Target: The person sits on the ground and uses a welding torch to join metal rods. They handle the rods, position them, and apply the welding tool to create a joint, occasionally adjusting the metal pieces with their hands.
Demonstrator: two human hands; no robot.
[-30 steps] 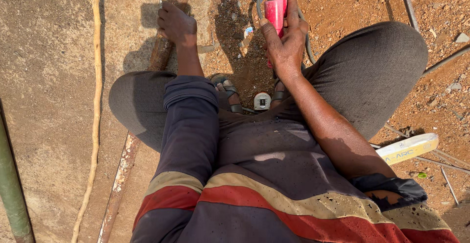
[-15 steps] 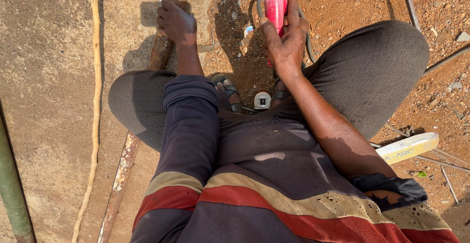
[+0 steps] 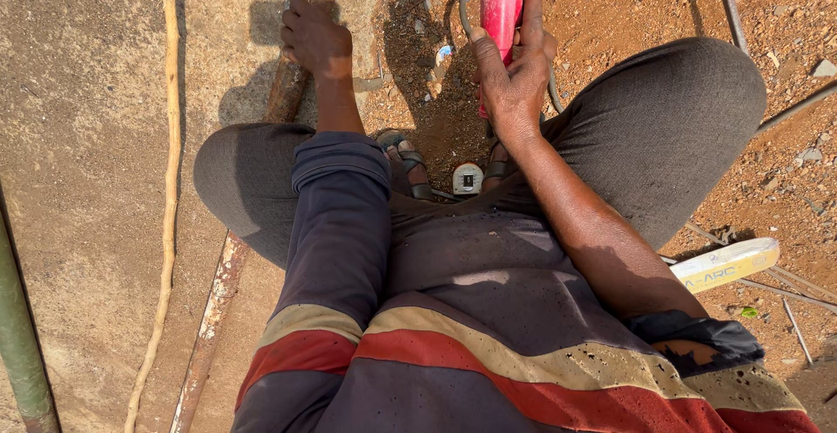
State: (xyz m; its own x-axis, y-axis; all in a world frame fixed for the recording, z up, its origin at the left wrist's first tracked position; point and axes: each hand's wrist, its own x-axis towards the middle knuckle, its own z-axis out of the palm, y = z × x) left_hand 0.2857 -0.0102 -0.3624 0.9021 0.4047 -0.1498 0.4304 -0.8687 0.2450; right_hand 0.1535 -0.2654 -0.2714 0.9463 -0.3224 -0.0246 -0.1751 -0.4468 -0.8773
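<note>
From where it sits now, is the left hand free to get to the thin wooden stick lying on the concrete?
Probably yes. The left hand grips the rusty bar; the wooden stick lies apart to its left on bare concrete, nothing between.

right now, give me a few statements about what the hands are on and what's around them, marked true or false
1. The right hand grips a red-handled tool. True.
2. The left hand rests flat on the person's knee. False: it is closed around a rusty metal bar that lies on the ground.
3. A thin pale stick lies on the concrete left of the rusty bar. True.
4. The person is barefoot. False: sandals show on the feet between the knees.
5. A pale yellow packet lies on the reddish soil at the person's right. True.
6. The red-handled tool lies alone on the ground. False: the right hand holds it.
</note>
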